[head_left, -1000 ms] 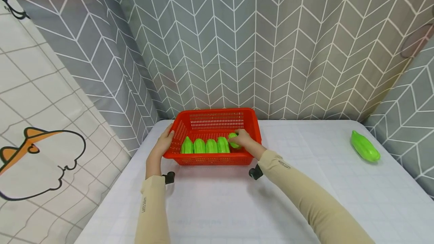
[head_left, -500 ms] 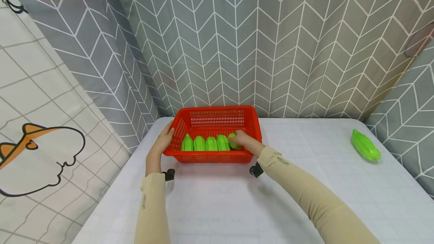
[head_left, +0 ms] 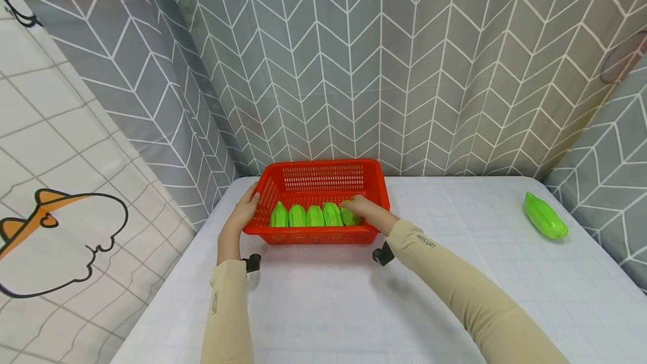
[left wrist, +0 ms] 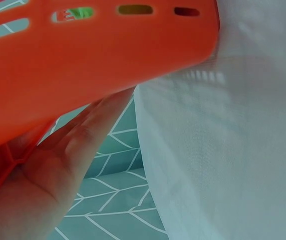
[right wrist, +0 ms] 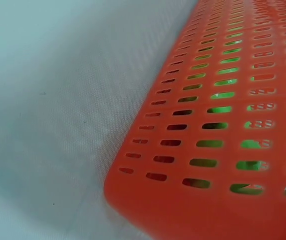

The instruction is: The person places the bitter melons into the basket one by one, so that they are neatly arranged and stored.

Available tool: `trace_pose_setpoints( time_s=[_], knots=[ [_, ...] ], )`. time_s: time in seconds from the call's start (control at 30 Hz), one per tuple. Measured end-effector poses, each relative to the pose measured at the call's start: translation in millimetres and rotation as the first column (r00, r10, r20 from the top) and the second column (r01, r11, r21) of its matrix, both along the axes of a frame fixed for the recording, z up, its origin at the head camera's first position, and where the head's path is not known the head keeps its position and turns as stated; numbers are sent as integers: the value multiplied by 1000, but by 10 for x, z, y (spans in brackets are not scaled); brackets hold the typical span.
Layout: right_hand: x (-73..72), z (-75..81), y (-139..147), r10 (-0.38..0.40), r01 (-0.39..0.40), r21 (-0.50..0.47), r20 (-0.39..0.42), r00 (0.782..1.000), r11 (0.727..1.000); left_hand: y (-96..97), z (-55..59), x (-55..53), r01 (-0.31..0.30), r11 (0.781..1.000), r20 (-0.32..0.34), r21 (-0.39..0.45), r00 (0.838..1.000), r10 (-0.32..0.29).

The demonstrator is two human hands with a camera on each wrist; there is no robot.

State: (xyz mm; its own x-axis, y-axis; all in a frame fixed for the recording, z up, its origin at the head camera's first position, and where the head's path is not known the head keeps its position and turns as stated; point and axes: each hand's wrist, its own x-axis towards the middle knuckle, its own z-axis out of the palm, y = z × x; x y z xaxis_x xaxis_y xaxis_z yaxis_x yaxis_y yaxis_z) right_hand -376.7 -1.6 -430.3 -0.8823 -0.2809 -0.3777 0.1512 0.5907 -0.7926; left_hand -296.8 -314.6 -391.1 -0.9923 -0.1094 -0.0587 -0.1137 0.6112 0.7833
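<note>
A red plastic basket (head_left: 313, 235) with slotted walls stands on the white-covered table. My left hand (head_left: 245, 209) holds its left end at the rim; in the left wrist view the fingers lie extended along the outside wall. Inside, several bright green, ridged oblong fruits (head_left: 297, 216) lie side by side in a row. My right hand (head_left: 361, 206) reaches over the right wall and grips the rightmost green fruit (head_left: 350, 218), covering its upper part. The right wrist view shows the slotted basket wall (right wrist: 183, 145) with green behind the slots; the right hand's grip is hidden there.
One more green fruit (head_left: 545, 216) lies by itself near the table's right edge. A grey chevron-patterned curtain (head_left: 323, 60) hangs close behind the basket. At the left hangs a white gridded cloth (head_left: 60, 139) with a cartoon print.
My right hand has lowered slightly over the rightmost green fruit, which now lies closer against the row. The left hand stays at the basket's left end.
</note>
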Motion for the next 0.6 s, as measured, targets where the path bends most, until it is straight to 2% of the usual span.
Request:
trace_pose_setpoints(
  time_s=[0.1, 0.13, 0.17, 0.23, 0.37, 0.6],
  knots=[
    [281, 272, 7, -13, 13, -13, 5, 1000, 1000, -8, -17, 7, -5, 1000, 0, -11, 1000, 5],
    [315, 311, -2, -26, 27, -22, 18, 999, 999, -13, -24, 9, -2, 1000, -1, -17, 1000, 2],
    [408, 397, -10, -39, 40, -29, 27, 999, 999, -19, -32, 8, -5, 1000, -3, -18, 1000, 5],
    [483, 452, -3, -38, 39, -48, 23, 999, 998, -27, -46, 3, -5, 1000, -7, -23, 1000, 5],
    [488, 449, -3, -52, 54, -54, 33, 998, 997, -26, -42, 1, 1, 1000, -12, -26, 1000, -1],
    [542, 528, 16, -99, 121, -156, 142, 985, 980, -12, -9, 7, -6, 1000, 3, -7, 1000, 6]
  ],
)
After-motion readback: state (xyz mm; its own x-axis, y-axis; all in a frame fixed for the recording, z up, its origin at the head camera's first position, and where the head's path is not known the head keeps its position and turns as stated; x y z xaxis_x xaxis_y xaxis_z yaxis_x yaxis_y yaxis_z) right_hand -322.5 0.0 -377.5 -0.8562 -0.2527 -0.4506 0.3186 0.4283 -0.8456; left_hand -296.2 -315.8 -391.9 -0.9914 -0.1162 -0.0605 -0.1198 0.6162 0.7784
